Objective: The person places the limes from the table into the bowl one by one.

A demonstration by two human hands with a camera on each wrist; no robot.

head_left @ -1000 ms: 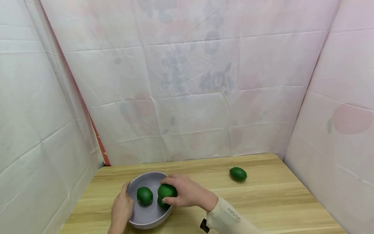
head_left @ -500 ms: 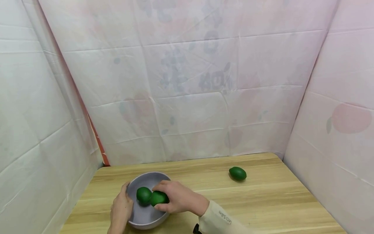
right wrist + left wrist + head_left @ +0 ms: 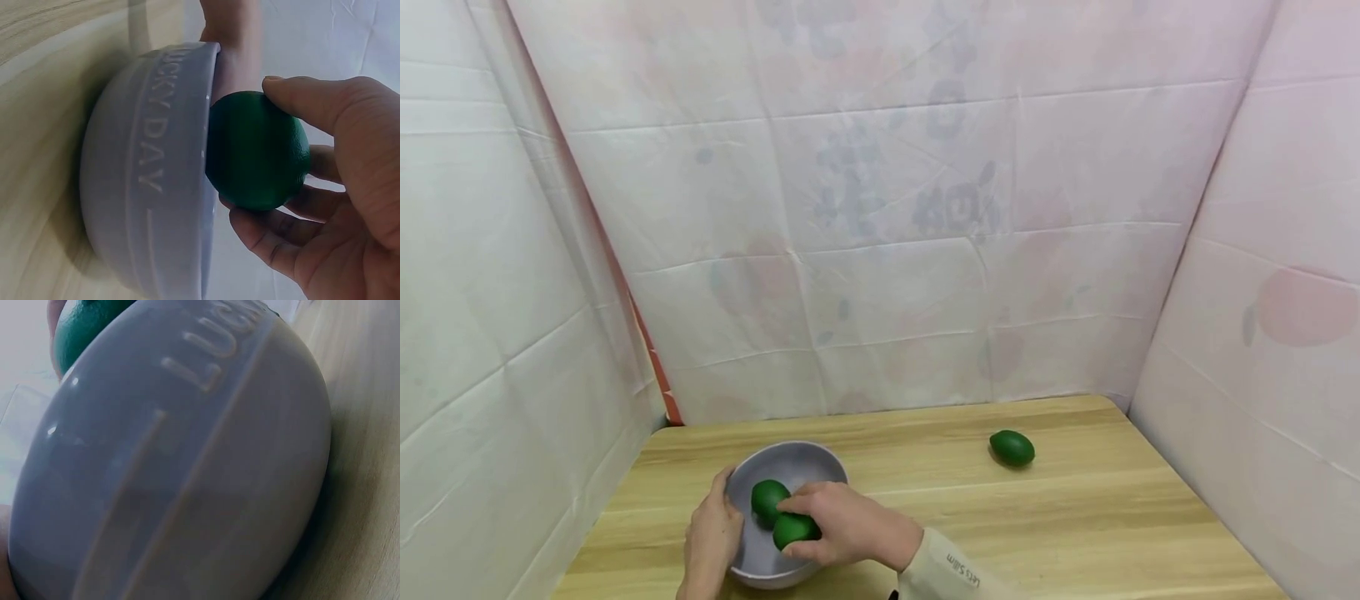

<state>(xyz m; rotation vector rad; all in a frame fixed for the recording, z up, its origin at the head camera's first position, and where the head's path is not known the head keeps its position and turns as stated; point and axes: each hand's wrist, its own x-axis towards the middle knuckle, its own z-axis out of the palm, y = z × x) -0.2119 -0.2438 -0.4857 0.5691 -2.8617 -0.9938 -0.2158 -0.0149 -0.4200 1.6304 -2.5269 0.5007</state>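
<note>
A grey-purple bowl with raised lettering stands near the table's front, left of centre. My left hand holds it by its left side, at the rim. Inside the bowl lies a dark green lime. Just above the bowl's right half, my right hand grips another lime between thumb and fingers. In the right wrist view this held lime sits at the level of the rim, partly behind it. The part of the bowl under my right hand is hidden.
One more lime lies apart on the wooden table, toward the back right. Pale printed sheets hang behind the table and on both sides.
My right hand has moved left and toward the front over the bowl, carrying its lime lower. The left hand keeps its hold, and the bowl has not moved.
</note>
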